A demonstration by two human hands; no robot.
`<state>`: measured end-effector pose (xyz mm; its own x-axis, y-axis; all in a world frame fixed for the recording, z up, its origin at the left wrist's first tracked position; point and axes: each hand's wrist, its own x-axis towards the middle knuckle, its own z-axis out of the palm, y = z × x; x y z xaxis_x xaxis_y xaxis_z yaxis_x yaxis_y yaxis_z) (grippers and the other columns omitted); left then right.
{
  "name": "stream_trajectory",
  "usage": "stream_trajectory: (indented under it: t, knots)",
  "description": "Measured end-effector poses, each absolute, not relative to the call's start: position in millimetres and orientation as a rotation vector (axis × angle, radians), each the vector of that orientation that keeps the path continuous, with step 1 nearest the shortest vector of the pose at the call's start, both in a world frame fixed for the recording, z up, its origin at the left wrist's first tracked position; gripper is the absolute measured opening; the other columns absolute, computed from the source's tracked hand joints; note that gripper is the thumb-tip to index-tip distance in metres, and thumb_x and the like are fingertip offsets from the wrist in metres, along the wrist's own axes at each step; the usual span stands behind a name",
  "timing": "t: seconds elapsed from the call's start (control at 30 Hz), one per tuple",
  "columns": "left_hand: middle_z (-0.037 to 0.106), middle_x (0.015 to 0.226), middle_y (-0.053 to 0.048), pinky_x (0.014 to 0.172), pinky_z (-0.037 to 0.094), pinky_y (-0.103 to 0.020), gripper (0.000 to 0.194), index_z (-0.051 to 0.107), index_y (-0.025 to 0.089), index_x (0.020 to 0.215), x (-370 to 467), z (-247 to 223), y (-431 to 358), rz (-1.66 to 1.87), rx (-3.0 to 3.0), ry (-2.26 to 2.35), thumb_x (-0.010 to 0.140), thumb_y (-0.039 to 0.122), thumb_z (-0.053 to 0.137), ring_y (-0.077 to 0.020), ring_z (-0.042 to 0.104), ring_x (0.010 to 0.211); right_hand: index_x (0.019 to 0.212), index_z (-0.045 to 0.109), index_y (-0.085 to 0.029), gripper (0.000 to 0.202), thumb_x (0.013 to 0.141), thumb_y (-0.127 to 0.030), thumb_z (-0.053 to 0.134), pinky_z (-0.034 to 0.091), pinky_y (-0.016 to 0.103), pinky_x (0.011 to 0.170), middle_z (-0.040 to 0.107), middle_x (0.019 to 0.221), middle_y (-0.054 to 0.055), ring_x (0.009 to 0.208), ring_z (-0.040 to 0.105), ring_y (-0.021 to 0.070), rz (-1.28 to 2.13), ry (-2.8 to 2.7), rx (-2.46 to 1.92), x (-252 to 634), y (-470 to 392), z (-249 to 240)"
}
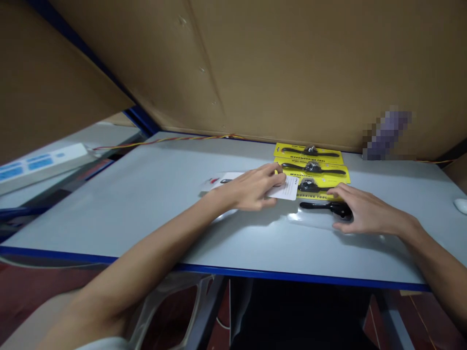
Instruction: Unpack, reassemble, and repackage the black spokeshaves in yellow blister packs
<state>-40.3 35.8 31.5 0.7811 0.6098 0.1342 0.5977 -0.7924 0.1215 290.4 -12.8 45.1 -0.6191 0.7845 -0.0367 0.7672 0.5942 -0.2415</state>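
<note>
My left hand (255,187) is closed on a white printed card (288,188), which is tilted above the table, with the fingers over its right part. A picture and red print show at its left end. My right hand (368,209) curves around the right part of a black spokeshave (321,206), its thumb and fingers apart; the tool's right handle is hidden. Clear plastic packaging (310,220) lies at the spokeshave. Just behind are several spokeshaves on yellow cards (312,167), laid in a column; the nearest is partly covered by the white card and my right fingers.
The grey table (146,204) has a blue front edge. A brown board wall (255,73) stands behind it, with red and yellow wires (189,138) along its foot. A white power strip (44,165) lies at left. A blurred purple object (388,136) is at back right.
</note>
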Motion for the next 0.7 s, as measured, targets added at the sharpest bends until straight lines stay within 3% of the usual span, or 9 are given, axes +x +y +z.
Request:
stream_trajectory:
  t: [0.13,0.37,0.6,0.7]
  knots:
    - [0.059,0.106,-0.013,0.073,0.048,-0.037,0.049,0.057,0.019,0.097,-33.2,26.7,31.6,0.296,2.934,0.995,0.086,0.066,0.061,-0.0270,0.056,0.090,0.132,0.056,-0.017,0.065,0.076,-0.046,0.073,0.057,0.045,0.084,0.070,0.123,0.015,0.105,0.068,0.0322,0.431,-2.731,-1.434,292.8,-8.8,45.5]
    - [0.060,0.088,-0.007,0.057,0.032,-0.033,0.039,0.055,0.019,0.082,-29.2,23.3,31.7,0.167,2.903,0.915,0.100,0.053,0.048,-0.0163,0.049,0.062,0.132,0.054,-0.019,0.066,0.075,-0.048,0.071,0.055,0.042,0.076,0.073,0.110,0.011,0.095,0.070,0.0301,0.519,-2.701,-1.506,292.1,-8.1,45.0]
    - [0.058,0.084,-0.006,0.057,0.030,-0.032,0.040,0.053,0.019,0.079,-27.5,21.1,31.9,0.227,2.889,0.861,0.101,0.052,0.047,-0.0146,0.044,0.059,0.147,0.050,-0.020,0.083,0.074,-0.053,0.075,0.055,0.044,0.083,0.071,0.127,0.014,0.105,0.070,0.0332,0.501,-2.717,-1.536,287.2,-9.3,47.8]
    - [0.058,0.085,-0.005,0.058,0.032,-0.032,0.039,0.051,0.020,0.079,-26.2,21.8,30.7,0.233,2.829,0.849,0.100,0.052,0.047,-0.0147,0.044,0.060,0.143,0.055,-0.020,0.077,0.077,-0.055,0.072,0.054,0.047,0.089,0.069,0.134,0.014,0.112,0.068,0.0351,0.495,-2.752,-1.520,285.5,-9.3,49.7]
